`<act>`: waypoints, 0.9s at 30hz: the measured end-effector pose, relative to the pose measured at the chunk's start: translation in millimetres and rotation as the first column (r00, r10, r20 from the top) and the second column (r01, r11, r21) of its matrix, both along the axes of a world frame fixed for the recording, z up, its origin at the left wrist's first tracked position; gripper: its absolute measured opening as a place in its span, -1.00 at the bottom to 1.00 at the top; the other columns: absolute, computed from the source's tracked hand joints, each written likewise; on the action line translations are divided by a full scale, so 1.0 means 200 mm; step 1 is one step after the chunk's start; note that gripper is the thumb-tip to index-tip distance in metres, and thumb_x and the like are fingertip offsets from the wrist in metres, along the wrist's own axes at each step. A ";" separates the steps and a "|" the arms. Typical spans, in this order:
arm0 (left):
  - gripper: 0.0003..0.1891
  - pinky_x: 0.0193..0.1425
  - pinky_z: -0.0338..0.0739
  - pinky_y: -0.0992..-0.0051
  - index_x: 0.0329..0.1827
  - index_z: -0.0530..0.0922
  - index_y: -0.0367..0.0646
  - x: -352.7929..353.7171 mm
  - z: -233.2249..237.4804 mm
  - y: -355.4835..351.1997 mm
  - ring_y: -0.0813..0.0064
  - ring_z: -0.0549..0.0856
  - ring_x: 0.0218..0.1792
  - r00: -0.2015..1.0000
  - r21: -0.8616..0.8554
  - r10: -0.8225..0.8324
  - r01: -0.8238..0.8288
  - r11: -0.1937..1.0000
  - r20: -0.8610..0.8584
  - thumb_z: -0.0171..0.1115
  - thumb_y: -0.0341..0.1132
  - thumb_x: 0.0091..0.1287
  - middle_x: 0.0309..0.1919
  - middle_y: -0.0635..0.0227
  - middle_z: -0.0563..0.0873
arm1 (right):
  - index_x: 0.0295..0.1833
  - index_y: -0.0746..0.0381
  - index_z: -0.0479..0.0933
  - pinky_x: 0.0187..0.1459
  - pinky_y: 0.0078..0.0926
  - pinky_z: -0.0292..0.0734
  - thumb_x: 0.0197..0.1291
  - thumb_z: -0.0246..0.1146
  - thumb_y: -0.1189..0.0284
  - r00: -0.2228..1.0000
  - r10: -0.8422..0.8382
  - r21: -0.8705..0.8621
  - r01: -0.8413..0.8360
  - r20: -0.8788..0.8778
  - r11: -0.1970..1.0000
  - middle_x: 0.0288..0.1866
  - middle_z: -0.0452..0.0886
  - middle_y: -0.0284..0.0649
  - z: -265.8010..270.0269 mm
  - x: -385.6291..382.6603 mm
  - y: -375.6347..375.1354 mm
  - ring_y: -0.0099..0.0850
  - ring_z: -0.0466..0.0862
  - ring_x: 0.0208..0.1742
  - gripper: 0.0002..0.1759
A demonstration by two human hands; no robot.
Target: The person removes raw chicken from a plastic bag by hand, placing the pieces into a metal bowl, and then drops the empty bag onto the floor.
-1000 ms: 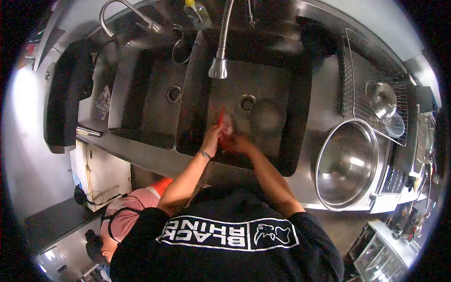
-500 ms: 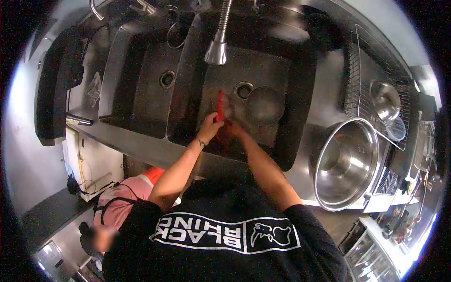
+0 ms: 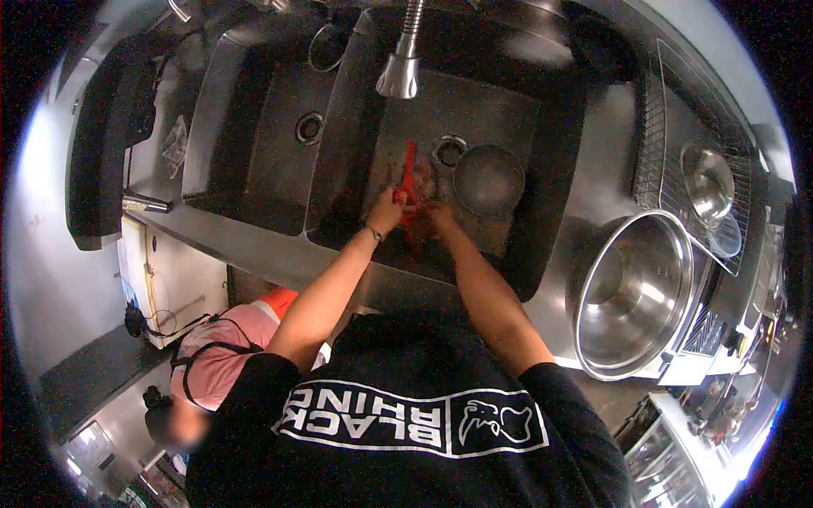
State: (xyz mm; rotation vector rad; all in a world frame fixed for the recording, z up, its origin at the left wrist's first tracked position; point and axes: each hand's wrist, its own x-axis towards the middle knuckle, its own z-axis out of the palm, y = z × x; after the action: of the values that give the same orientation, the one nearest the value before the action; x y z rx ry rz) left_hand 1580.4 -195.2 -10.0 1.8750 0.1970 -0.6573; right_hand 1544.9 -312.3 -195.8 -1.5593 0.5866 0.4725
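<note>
Steel sink [image 3: 483, 102], contents left to right: left hand [image 3: 387, 212], gripping a long red item [image 3: 410, 173] left of the drain [image 3: 449, 151]; right hand [image 3: 437, 218], blurred just beside it, grip impossible to tell; round dish [image 3: 489, 179]. Farther right, on the worktop [image 3: 605, 161]: large metal bowl [image 3: 635, 292]. Step, as judged: handling the red item low in the basin, the next move calling for a firm left grip.

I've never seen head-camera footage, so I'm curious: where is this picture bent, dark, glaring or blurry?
Head view: the counter bows as through a very wide lens, with black corners; same head view: the sink is dim and grainy, and the red item and right hand look soft; head view: highlights shine on the large steel bowl, and glare whitens the left-side wall.
</note>
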 end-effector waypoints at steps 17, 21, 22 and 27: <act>-0.65 -0.26 0.48 0.33 -0.35 0.61 -0.18 0.09 -0.18 0.01 0.20 0.65 -0.35 0.964 0.364 -0.265 0.237 0.901 0.026 0.29 -0.06 -0.01 -0.43 0.14 0.66 | -0.16 0.16 0.57 -0.27 -0.38 0.47 -0.02 0.24 0.27 0.960 0.249 -0.375 -0.186 0.126 0.908 -0.34 0.61 -0.06 0.51 0.01 -0.05 -0.28 0.64 -0.33 -0.70; -0.66 -0.27 0.48 0.29 -0.37 0.62 -0.17 0.09 -0.22 0.02 0.15 0.63 -0.34 0.935 0.443 -0.349 0.285 0.850 0.069 0.26 -0.05 0.01 -0.43 0.12 0.65 | -0.16 0.17 0.56 -0.24 -0.26 0.47 0.01 0.18 0.21 0.942 0.313 -0.515 -0.210 0.121 0.831 -0.32 0.59 0.00 0.46 0.00 -0.03 -0.13 0.61 -0.29 -0.68; -0.66 -0.27 0.48 0.29 -0.37 0.62 -0.17 0.10 -0.24 0.03 0.15 0.63 -0.34 0.934 0.443 -0.350 0.285 0.850 0.070 0.26 -0.05 0.01 -0.43 0.12 0.65 | -0.18 0.18 0.56 -0.24 -0.23 0.46 0.03 0.15 0.21 0.941 0.327 -0.523 -0.234 0.093 0.820 -0.32 0.58 0.00 0.49 0.01 -0.03 -0.11 0.60 -0.28 -0.68; -0.68 -0.19 0.47 0.28 -0.28 0.60 -0.17 0.09 -0.24 0.02 0.13 0.61 -0.27 0.923 0.471 -0.362 0.263 0.842 0.132 0.22 -0.09 0.07 -0.34 0.09 0.63 | -0.25 0.19 0.57 -0.23 -0.16 0.47 0.06 0.09 0.16 0.879 0.465 -0.629 -0.302 0.108 0.716 -0.36 0.58 0.00 0.60 0.01 -0.04 -0.07 0.59 -0.30 -0.66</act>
State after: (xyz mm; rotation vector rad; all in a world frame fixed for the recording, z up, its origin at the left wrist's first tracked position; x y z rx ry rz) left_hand 1597.4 -191.6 -58.6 2.4422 -0.1215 -0.6581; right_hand 1547.8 -320.8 -76.0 -2.3429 0.1902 0.4003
